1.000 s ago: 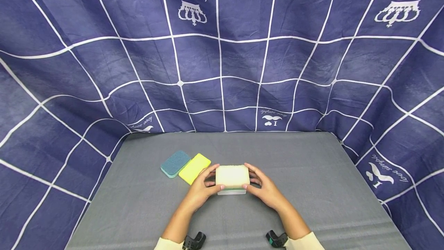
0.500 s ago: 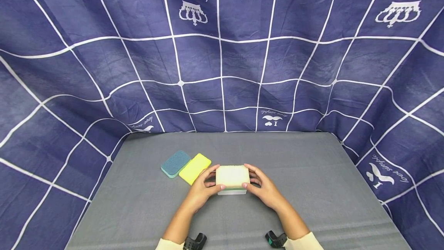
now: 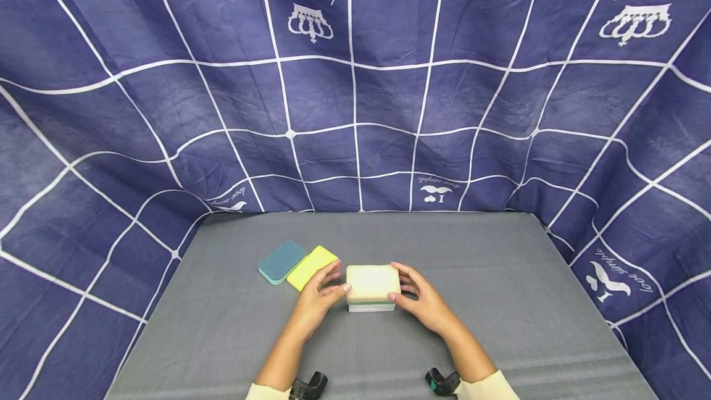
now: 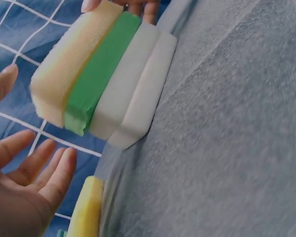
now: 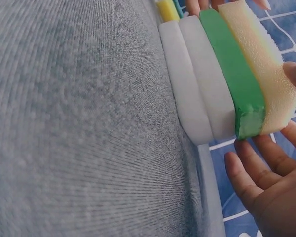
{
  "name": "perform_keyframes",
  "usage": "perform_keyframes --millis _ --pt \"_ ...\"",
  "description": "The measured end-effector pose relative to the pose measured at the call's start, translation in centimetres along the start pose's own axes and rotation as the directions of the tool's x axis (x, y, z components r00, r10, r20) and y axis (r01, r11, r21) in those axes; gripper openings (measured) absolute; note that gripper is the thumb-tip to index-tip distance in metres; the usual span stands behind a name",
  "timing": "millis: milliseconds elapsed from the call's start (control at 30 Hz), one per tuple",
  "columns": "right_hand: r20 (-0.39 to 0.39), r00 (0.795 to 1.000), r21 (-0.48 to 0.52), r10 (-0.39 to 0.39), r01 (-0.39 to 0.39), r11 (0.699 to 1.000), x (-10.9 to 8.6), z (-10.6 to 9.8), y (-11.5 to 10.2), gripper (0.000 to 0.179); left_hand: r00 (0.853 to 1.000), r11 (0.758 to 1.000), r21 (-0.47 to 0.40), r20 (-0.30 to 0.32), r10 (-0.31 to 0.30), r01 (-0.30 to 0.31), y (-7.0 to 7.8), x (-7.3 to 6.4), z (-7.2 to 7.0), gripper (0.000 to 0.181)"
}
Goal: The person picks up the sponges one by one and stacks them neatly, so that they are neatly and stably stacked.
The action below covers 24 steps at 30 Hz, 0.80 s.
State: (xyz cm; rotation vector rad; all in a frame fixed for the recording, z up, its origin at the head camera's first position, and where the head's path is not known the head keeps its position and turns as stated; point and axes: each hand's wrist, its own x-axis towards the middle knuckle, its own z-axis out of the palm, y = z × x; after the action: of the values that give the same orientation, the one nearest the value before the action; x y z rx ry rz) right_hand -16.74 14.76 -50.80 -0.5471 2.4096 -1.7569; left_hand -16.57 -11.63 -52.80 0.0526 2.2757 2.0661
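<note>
A stack of sponges stands on the grey table. Two white sponges (image 4: 130,81) form its base, a green sponge (image 5: 232,64) lies on them, and a cream sponge (image 3: 373,283) is on top. My left hand (image 3: 314,301) is at the left, fingers spread and apart from the stack, as the left wrist view (image 4: 27,182) confirms. At the right end my right hand (image 3: 424,301) holds the cream sponge, thumb at its near side and index finger round its far corner. Its lower fingertips (image 5: 241,147) are by the green sponge's end.
Left of the stack lie a yellow sponge (image 3: 312,267), partly behind my left hand, and a blue-green sponge (image 3: 282,262) beside it. A blue checked cloth (image 3: 389,97) hangs behind and at both sides of the grey table (image 3: 472,252).
My left hand has let go of the cream sponge and moved a little to the left. The right hand and the stack stay where they were.
</note>
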Motion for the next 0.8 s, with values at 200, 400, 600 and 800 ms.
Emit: perform_keyframes --millis 200,400,600,800 --pt "-0.001 1.0 -0.012 0.01 -0.01 1.0 0.0 0.0 0.0 0.065 0.99 0.999 0.038 -0.139 -0.022 0.028 -0.3 0.2 -1.2 0.066" --pt "-0.002 1.0 -0.014 0.009 -0.009 1.0 0.0 -0.1 0.0 0.064 0.965 0.994 0.054 -0.253 -0.073 0.09 -0.8 0.5 -2.5 0.062" --pt "0.006 1.0 -0.026 0.004 -0.004 1.0 0.1 -0.1 0.1 0.064 0.92 0.983 0.116 -0.382 -0.088 0.142 -1.0 0.4 -3.5 0.06" --pt "-0.008 1.0 -0.035 -0.003 0.003 0.999 0.5 0.1 2.4 0.065 0.884 0.965 0.172 -0.456 -0.1 0.197 -1.2 0.2 -3.9 0.059"
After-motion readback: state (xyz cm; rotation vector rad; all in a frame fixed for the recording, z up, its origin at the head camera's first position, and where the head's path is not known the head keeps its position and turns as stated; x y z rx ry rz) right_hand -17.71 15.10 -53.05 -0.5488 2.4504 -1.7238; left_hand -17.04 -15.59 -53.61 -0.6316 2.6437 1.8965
